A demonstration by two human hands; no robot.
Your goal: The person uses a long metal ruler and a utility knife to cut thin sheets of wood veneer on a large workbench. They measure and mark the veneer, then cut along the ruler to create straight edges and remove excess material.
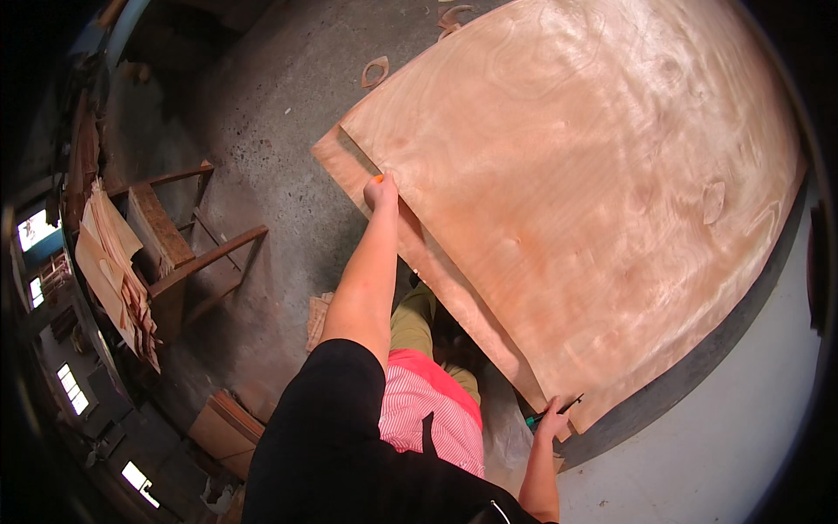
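Observation:
A large thin wood veneer sheet (559, 192) lies over another wood sheet (471, 301), whose edge sticks out toward me. My left hand (381, 192) is closed on the near edge of the top sheet, toward its left corner. Something small and orange shows at that hand's thumb. At the sheet's near right corner, my right hand (550, 423) is closed around a slim tool with a green handle (532, 421) and a dark, pointed end. Its exact kind is too small to tell. Whether the right fingers also pinch the veneer is hidden.
On the left stands a wooden frame (209, 262) beside a leaning bundle of veneer pieces (113, 262). More stacked sheets (227, 428) sit at lower left. Veneer scraps (375, 72) lie on the concrete floor (279, 122). A pale grey surface (698, 437) extends at lower right.

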